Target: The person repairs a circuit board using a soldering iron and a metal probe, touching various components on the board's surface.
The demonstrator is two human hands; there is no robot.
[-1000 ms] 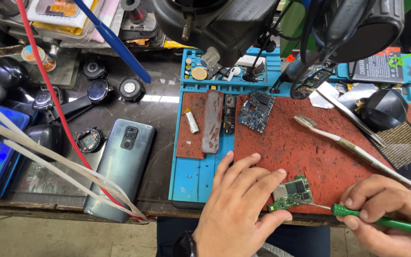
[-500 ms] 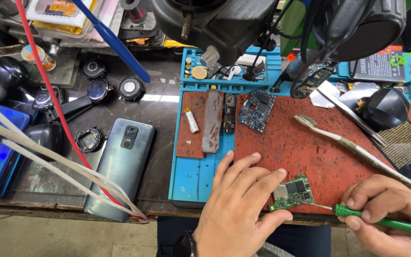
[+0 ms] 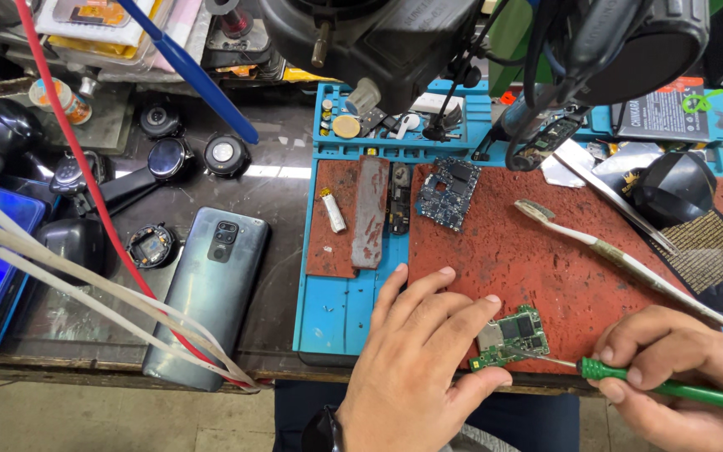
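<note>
Board (image 3: 512, 336) sits on red mat (image 3: 546, 251) at desk's near edge, between the hands. Left hand (image 3: 416, 360) pinches its left end, fingers spread. Right hand (image 3: 679, 368) grips green screwdriver (image 3: 671, 387), tip on board.

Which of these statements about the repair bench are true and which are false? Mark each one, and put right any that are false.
1. The left hand steadies a small green circuit board on the red mat. True.
2. The right hand holds a red-handled hammer. False: it holds a green-handled screwdriver, its tip at the board.
3. A grey phone lies back up, left of the blue tray. True.
4. The toothbrush lies on the bare wooden bench. False: it lies on the red mat.
5. A second, darker circuit board lies near the mat's top left corner. True.
</note>
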